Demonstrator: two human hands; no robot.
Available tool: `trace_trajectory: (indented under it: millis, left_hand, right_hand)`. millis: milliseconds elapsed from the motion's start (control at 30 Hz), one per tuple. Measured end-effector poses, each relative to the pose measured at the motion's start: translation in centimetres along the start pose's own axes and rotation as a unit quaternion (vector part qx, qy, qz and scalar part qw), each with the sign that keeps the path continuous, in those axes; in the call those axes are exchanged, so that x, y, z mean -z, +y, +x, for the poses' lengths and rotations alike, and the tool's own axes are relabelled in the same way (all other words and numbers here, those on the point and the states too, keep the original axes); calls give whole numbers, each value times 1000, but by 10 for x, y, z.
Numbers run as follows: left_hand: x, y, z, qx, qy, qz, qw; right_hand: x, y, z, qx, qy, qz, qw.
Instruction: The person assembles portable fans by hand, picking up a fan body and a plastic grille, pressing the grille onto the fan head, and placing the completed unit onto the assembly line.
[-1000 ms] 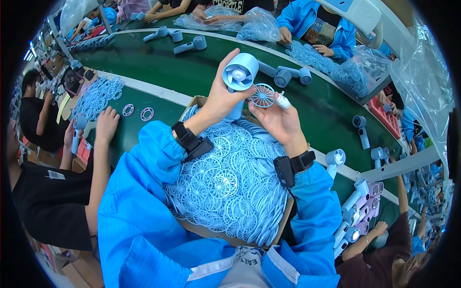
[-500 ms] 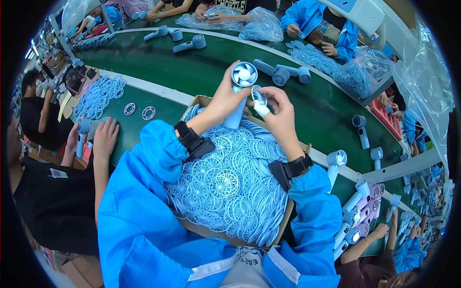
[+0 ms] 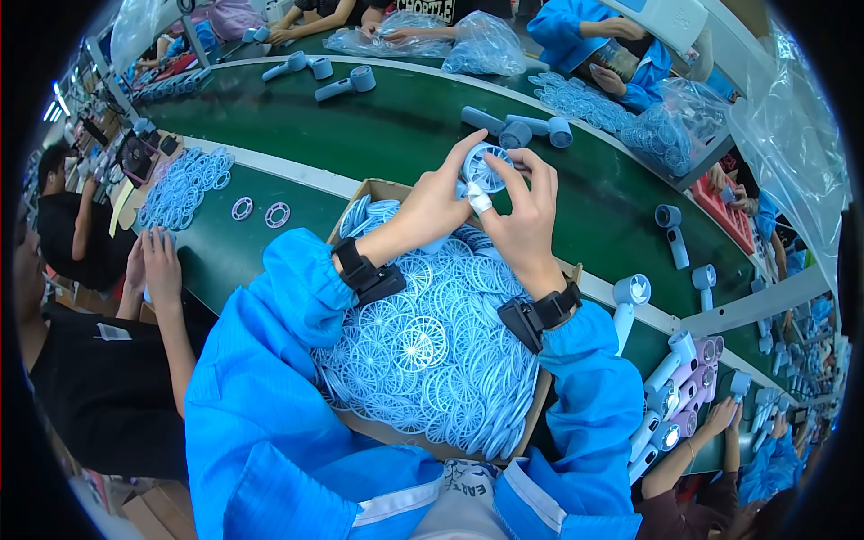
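Both my hands meet over a small light-blue handheld fan held above the edge of a cardboard box. My left hand grips the fan's body from the left. My right hand presses a round grille onto the fan's head with fingers and thumb; one fingertip is taped white. The box below is heaped with several light-blue round fan grilles. Both wrists wear black bands over blue sleeves.
A green conveyor belt carries several blue fan bodies. More fans lie at my right. A person in black sits at my left beside loose grilles. Other workers and plastic bags line the far side.
My right hand brought the round grille up against the fan's head, and both hands closed together over the fan, which moved slightly right.
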State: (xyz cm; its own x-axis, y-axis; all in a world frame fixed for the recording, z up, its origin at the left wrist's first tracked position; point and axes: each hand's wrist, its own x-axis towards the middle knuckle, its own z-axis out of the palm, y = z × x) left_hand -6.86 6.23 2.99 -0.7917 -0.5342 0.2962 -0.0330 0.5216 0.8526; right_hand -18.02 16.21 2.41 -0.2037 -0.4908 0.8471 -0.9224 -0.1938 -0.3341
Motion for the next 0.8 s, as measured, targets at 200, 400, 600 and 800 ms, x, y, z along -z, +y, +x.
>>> trace_trajectory:
  millis: [200, 400, 600, 800]
  left_hand:
    - [2, -1, 0, -8, 9, -2, 1000]
    - [3, -4, 0, -12, 10, 13, 1000]
    - [2, -7, 3, 8, 2, 11, 1000]
    - [1, -2, 2, 23, -6, 5, 1000]
  right_hand:
    - [1, 0, 0, 4, -8, 3, 1000]
    - [-1, 0, 1, 11, -17, -4, 1000]
    - [-2, 1, 1, 2, -18, -13, 1000]
    - [1, 1, 1, 12, -13, -23, 1000]
